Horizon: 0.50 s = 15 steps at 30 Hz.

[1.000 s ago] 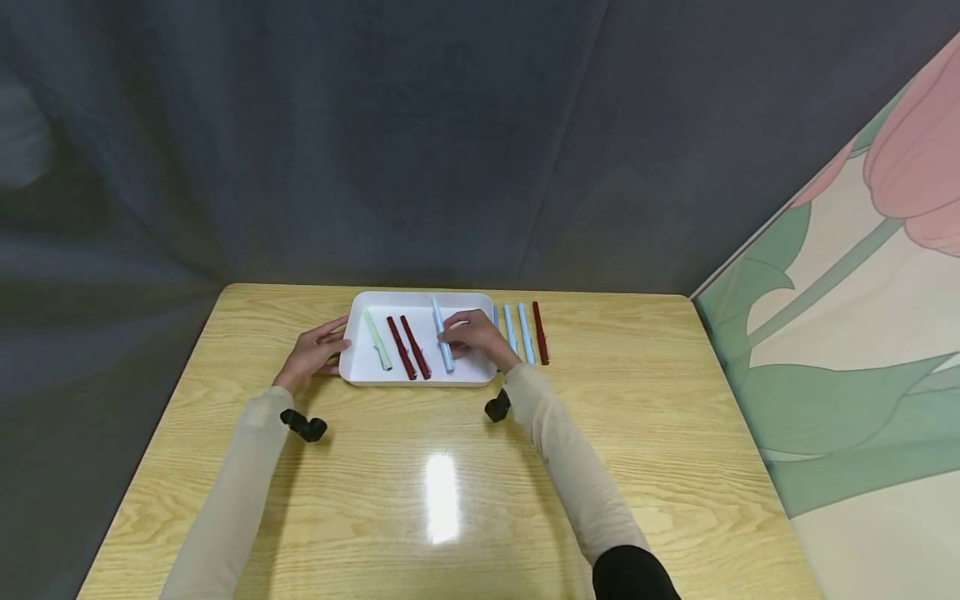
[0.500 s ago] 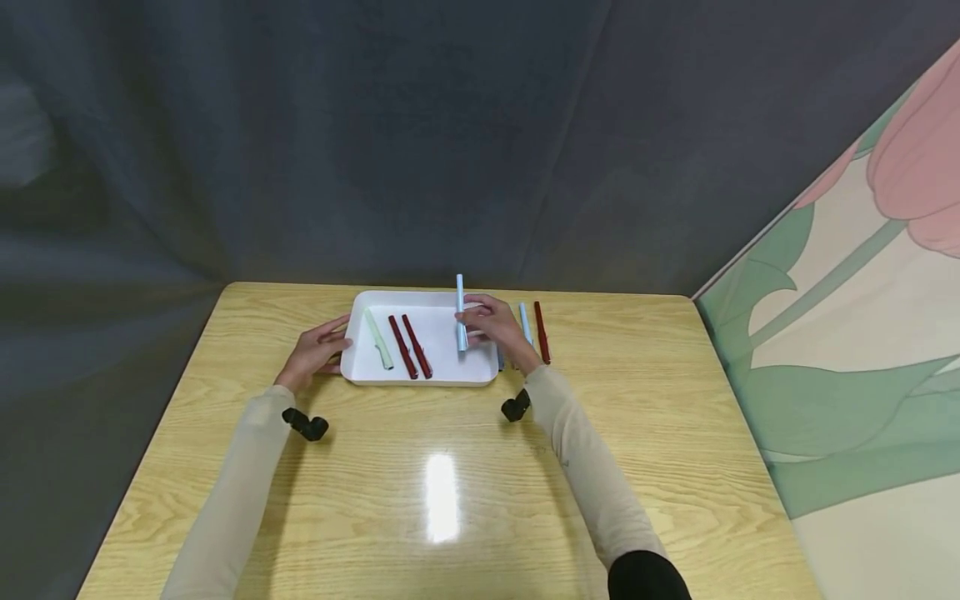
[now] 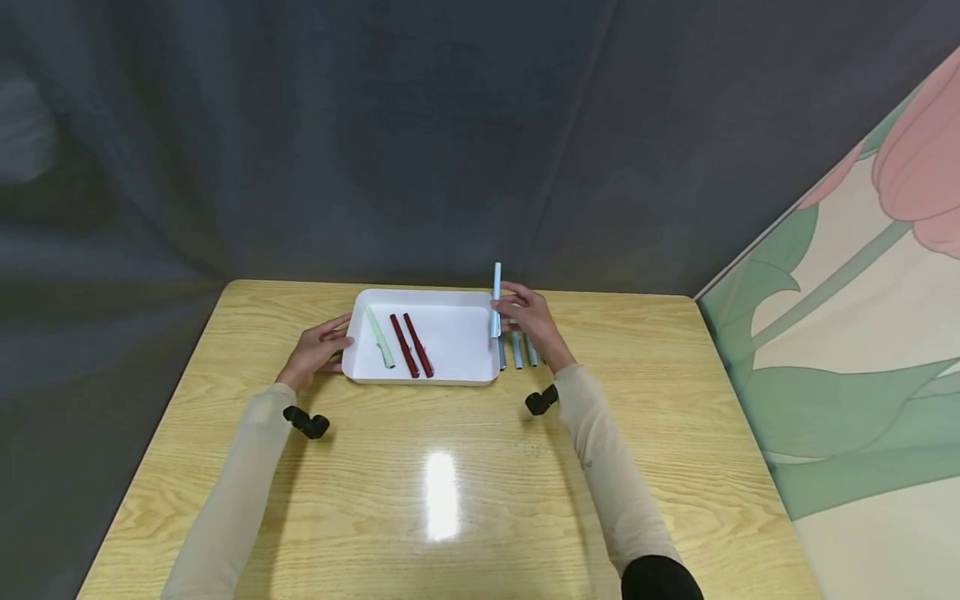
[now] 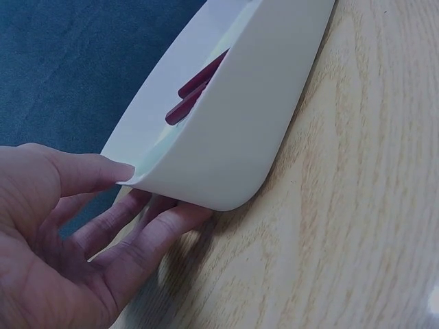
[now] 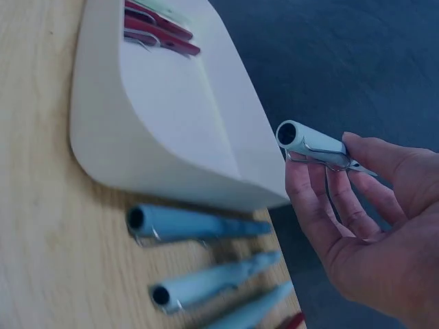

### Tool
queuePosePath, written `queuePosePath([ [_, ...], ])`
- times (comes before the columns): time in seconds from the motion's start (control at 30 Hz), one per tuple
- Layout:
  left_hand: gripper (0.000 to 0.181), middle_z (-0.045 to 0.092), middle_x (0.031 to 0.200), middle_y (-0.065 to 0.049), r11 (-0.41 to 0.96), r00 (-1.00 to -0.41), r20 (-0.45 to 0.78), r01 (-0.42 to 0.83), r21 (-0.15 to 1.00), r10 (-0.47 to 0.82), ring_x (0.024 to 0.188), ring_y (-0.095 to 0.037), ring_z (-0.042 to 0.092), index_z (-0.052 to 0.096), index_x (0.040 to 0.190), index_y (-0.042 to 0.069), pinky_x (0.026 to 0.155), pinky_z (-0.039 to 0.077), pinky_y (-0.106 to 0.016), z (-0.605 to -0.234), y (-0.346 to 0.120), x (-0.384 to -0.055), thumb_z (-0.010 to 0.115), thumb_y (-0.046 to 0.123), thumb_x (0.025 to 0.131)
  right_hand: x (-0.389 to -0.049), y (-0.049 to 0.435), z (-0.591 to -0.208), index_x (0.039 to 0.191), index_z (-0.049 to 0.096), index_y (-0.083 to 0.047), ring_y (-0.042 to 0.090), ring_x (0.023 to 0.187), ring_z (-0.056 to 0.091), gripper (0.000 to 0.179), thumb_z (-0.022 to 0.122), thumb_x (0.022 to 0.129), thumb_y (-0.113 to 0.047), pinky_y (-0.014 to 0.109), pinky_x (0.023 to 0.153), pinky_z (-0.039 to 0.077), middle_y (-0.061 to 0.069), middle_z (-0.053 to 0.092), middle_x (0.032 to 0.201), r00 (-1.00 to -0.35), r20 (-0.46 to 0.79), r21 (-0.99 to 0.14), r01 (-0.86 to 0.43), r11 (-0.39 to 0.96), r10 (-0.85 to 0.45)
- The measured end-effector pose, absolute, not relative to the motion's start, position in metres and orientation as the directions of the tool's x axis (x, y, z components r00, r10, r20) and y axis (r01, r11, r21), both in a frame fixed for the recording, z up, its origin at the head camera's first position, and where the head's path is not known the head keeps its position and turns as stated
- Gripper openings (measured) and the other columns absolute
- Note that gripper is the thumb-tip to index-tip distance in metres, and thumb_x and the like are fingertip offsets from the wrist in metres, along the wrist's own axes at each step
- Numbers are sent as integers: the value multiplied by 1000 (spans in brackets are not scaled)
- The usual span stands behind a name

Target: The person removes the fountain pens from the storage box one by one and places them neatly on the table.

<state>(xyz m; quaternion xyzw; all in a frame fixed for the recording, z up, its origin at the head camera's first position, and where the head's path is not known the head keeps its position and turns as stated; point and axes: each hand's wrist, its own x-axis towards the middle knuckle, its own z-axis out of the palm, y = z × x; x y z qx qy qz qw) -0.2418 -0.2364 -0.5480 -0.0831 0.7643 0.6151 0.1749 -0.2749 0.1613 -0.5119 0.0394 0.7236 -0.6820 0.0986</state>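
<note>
My right hand (image 3: 531, 315) pinches a light-blue tube (image 5: 319, 144) between thumb and fingers, over the tray's right edge. The tube has a dark hole at one end and a metal wire clip along its side; its exact kind is unclear. My left hand (image 3: 311, 357) grips the white tray (image 3: 465, 333) at its left end, thumb on the rim (image 4: 127, 182) and fingers against the outer wall. In the tray lie a pale green tube (image 3: 379, 337) and two dark red tubes (image 3: 404, 346) (image 3: 418, 345), side by side.
Right of the tray, blue tubes lie on the wooden table (image 3: 420, 467): a darker one (image 5: 199, 225) closest, then lighter ones (image 5: 212, 281) (image 5: 254, 307). A red tube's tip (image 5: 295, 321) shows beyond them. A dark curtain (image 3: 420, 150) hangs behind the table.
My right hand has lifted the light-blue tube from the tray and carried it right, past the tray's right edge. My left hand stays on the tray.
</note>
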Motion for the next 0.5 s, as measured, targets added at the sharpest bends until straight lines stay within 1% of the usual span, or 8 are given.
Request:
queuePosePath([
  [0.07, 63, 45, 161, -20, 222, -924, -371, -344, 912, 95, 134, -39, 57, 37, 164, 22, 74, 64, -28, -549, -236, -243, 59, 12, 106, -275, 168, -510, 149, 57, -8, 9, 79, 68, 50, 70, 101, -10, 50, 93, 61, -3, 70, 106, -980, -193, -979, 189, 72, -54],
  [0.13, 63, 44, 162, -20, 216, -922, -374, -347, 913, 99, 137, -42, 55, 36, 165, 21, 74, 64, -29, -550, -237, -244, 58, 11, 107, -275, 175, -511, 149, 57, -7, 9, 79, 68, 50, 70, 101, -10, 45, 88, 63, -4, 70, 105, -980, -194, -978, 190, 82, -37],
  [0.17, 63, 43, 162, -21, 213, -922, -375, -348, 913, 101, 138, -43, 53, 36, 165, 21, 75, 64, -30, -550, -237, -244, 58, 11, 107, -275, 179, -511, 149, 57, -7, 8, 79, 68, 50, 70, 101, -11, 42, 86, 64, -3, 71, 105, -981, -194, -977, 191, 93, -27],
  [0.27, 63, 42, 162, -21, 204, -922, -373, -348, 915, 101, 139, -45, 52, 35, 165, 20, 76, 64, -32, -551, -238, -245, 57, 10, 107, -275, 190, -512, 150, 57, -7, 8, 78, 68, 50, 70, 102, -10, 40, 84, 64, 2, 70, 107, -982, -190, -975, 188, 118, -4],
  [0.4, 62, 43, 162, -21, 214, -928, -365, -342, 915, 78, 136, -44, 54, 37, 164, 19, 72, 64, -29, -552, -237, -244, 58, 10, 107, -275, 207, -516, 150, 56, -4, 8, 75, 67, 50, 69, 102, -9, 36, 78, 64, 3, 68, 106, -984, -176, -977, 177, 122, 19],
  [0.5, 62, 45, 161, -21, 228, -933, -356, -336, 914, 53, 132, -41, 58, 39, 163, 19, 69, 63, -27, -550, -235, -243, 59, 9, 106, -274, 219, -518, 150, 56, -1, 7, 73, 67, 50, 68, 101, -6, 31, 73, 64, 0, 67, 100, -986, -159, -979, 163, 120, 41],
])
